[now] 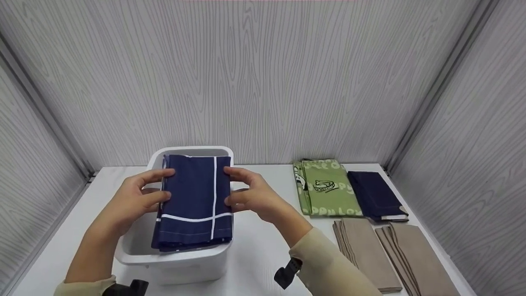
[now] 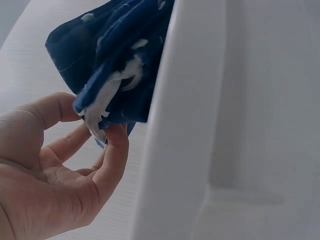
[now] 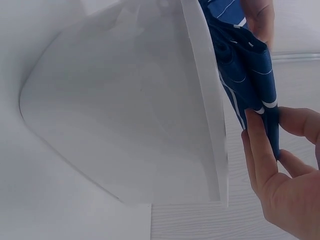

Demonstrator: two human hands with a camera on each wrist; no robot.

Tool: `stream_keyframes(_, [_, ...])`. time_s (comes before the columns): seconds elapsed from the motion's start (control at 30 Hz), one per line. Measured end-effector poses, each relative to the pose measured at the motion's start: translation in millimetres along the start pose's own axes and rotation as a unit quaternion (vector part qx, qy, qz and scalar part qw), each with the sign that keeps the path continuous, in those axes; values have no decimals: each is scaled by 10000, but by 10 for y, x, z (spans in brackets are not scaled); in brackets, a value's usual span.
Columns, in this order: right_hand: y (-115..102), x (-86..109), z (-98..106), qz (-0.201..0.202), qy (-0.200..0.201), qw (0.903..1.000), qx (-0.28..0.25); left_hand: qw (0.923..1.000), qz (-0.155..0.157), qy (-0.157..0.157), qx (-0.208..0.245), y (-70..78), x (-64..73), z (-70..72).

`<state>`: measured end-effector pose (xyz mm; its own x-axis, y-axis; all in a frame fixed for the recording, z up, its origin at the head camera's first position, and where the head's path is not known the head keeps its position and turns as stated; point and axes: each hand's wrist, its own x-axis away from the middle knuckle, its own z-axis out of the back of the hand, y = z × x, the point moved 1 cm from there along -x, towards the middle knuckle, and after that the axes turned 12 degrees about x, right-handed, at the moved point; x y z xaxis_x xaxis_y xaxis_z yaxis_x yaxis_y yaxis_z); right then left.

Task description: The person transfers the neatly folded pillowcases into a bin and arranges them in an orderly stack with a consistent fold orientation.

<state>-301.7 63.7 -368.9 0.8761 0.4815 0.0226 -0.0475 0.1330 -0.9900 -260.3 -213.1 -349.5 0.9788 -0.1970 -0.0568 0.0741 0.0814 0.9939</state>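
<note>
A folded navy cloth with white crossing stripes (image 1: 193,189) lies over the opening of a white plastic bin (image 1: 176,259). My left hand (image 1: 133,197) pinches its left edge, thumb and fingers on either side of the folds, as the left wrist view shows. On the opposite edge my right hand (image 1: 257,195) grips the cloth the same way. Seen from the right wrist, the folded layers (image 3: 250,70) sit just above the bin's rim (image 3: 210,90), with the right fingers (image 3: 262,145) around their edge. Most of the bin's inside is hidden under the cloth.
To the right on the white table (image 1: 263,263) lie a folded green printed cloth (image 1: 333,193), a folded dark navy cloth (image 1: 376,195) and two folded brown cloths, one on the left (image 1: 365,250) and one on the right (image 1: 423,255). Grey wood-grain panels (image 1: 263,82) enclose the table.
</note>
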Motion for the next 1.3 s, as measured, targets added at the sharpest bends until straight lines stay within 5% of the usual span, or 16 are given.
stream_keyframes(0.87, [9, -162, -188, -88, 187, 9960, 866, 9978, 96, 179, -636, -92, -111, 45])
stream_keyframes(1.3, [-28, -276, -288, -60, 520, 9797, 1934, 9897, -47, 348, -1388, -167, -169, 73])
